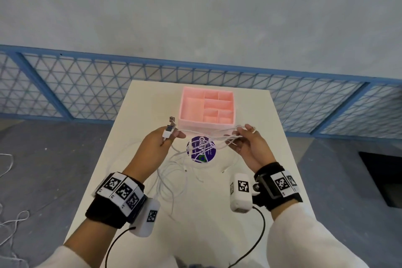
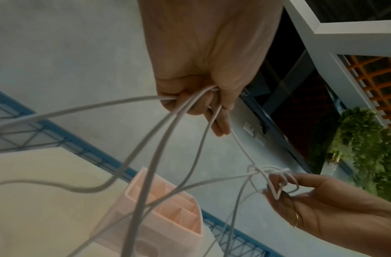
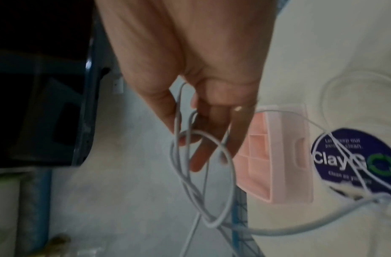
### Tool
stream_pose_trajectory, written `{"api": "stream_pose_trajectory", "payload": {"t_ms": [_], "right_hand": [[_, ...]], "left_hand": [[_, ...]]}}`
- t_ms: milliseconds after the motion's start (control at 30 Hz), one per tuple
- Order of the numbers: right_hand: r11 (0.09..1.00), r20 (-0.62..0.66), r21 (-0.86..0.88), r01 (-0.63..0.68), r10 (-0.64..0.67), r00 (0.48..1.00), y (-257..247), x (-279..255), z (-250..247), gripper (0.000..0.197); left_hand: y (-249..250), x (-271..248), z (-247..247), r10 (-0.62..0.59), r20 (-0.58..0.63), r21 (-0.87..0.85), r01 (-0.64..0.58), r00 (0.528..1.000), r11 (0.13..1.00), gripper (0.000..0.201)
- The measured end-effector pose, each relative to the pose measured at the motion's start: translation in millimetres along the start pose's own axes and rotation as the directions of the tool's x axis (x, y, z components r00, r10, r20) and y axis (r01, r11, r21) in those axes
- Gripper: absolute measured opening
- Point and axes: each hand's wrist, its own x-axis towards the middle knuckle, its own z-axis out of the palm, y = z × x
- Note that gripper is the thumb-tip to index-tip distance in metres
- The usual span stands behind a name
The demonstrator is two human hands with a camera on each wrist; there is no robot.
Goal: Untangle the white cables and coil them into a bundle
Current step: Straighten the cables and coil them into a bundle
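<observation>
White cables (image 1: pixel 174 172) trail from both my raised hands down onto the table (image 1: pixel 256 180). My left hand (image 1: pixel 155 144) is closed round the plug ends; my right hand (image 1: pixel 247 144) pinches what looks like a knot. I am mid-untangling; next, that knot needs loosening.

You wear white long sleeves (image 1: pixel 304 235) on both arms. Each wrist carries a black fabric wristband (image 1: pixel 104 213), ringed with white tiles printed with black square fiducial markers (image 1: pixel 121 189). Beside each wristband, on the inner side, sits a white rounded camera pod (image 1: pixel 240 193) with its own marker, and a thin black cable (image 1: pixel 258 235) trails from each pod back toward your body. Your right hand (image 2: pixel 317 205) has a thin gold ring (image 2: pixel 296 220) on one finger.
</observation>
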Motion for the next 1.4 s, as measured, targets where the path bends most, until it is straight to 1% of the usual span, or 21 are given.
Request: {"api": "stream_pose_trajectory", "payload": {"t_ms": [33,67,167,200,267,333,367,433,533,600,700,767,833,933,1000,1067,1133,1200,1233,1300,1400], "right_hand": [[1.000,0.042,-0.015,-0.004,0.004,0.999,1,-1,1,0.020],[0.999,0.089,-0.052,-0.007,0.011,0.996,3,-2,1,0.031],[0.981,0.253,-0.193,-0.014,0.064,0.965,9,-4,0,0.077],[0.972,0.297,-0.235,-0.012,0.083,0.951,9,-5,0,0.085],[0.958,0.357,-0.288,-0.005,0.112,0.928,8,-7,1,0.088],[0.962,0.369,-0.273,-0.005,0.109,0.923,3,-7,-3,0.082],[0.967,0.360,-0.253,0.000,0.094,0.928,0,-6,-8,0.073],[0.977,0.319,-0.213,0.022,0.048,0.947,-7,-6,-15,0.050],[0.990,0.254,-0.142,0.013,0.024,0.967,-10,-5,-19,0.037],[0.991,0.200,-0.133,0.014,0.013,0.980,-9,-6,-16,0.027],[0.982,0.135,-0.183,0.040,-0.015,0.991,-9,-6,-11,0.027],[0.962,0.121,-0.261,0.084,-0.054,0.991,-12,-7,-9,0.030],[0.944,0.162,-0.311,0.108,-0.060,0.985,-15,-7,-5,0.031],[0.939,0.235,-0.331,0.096,-0.016,0.972,-14,-9,8,0.031],[0.950,0.245,-0.298,0.093,-0.018,0.969,-13,-11,17,0.032],[0.974,0.221,-0.210,0.089,-0.041,0.974,-12,-11,22,0.030],[0.989,0.175,-0.129,0.072,-0.049,0.983,-12,-11,25,0.020],[0.996,0.139,-0.082,0.042,-0.030,0.990,-11,-12,28,0.012],[0.993,0.121,-0.105,0.045,-0.032,0.992,-10,-11,29,0.014],[0.973,0.081,-0.216,0.087,-0.071,0.994,-7,-11,33,0.015],[0.922,0.062,-0.365,0.128,-0.113,0.992,-1,-11,44,0.012]], "left_hand": [[1,0,1,0.006,0.010,-0.023,-0.005,1.000,1.000,0.030],[4,-1,3,0.008,0.028,-0.042,-0.007,1.000,0.999,0.030],[8,-1,9,0.007,0.065,-0.088,-0.001,0.998,0.996,0.029],[9,0,9,0.008,0.064,-0.106,-0.001,0.998,0.994,0.028],[9,1,8,0.005,0.048,-0.131,0.001,0.999,0.991,0.027],[8,3,4,-0.002,0.003,-0.140,0.002,1.000,0.990,0.030],[7,3,1,-0.013,-0.020,-0.136,0.010,1.000,0.991,0.032],[6,3,-4,-0.036,-0.047,-0.117,0.030,0.998,0.993,0.034],[4,2,-5,-0.047,-0.050,-0.105,0.042,0.998,0.994,0.033],[5,1,-5,-0.053,-0.053,-0.120,0.047,0.997,0.992,0.033],[4,-1,-4,-0.058,-0.038,-0.091,0.054,0.998,0.994,0.033],[2,-1,-4,-0.058,-0.019,-0.082,0.057,0.998,0.995,0.033],[2,2,-5,-0.057,-0.002,-0.090,0.057,0.998,0.994,0.034],[8,5,-3,-0.037,0.035,-0.121,0.041,0.999,0.992,0.035],[8,6,2,-0.033,0.067,-0.157,0.043,0.997,0.987,0.035],[6,6,7,-0.029,0.110,-0.208,0.051,0.994,0.977,0.036],[6,5,12,-0.009,0.145,-0.234,0.043,0.989,0.971,0.033],[9,2,17,0.034,0.156,-0.232,0.004,0.987,0.973,0.025],[10,2,20,0.058,0.156,-0.245,-0.018,0.986,0.969,0.023],[12,0,25,0.083,0.168,-0.272,-0.035,0.982,0.962,0.023],[18,-4,36,0.062,0.212,-0.264,-0.004,0.975,0.965,0.024]]}}
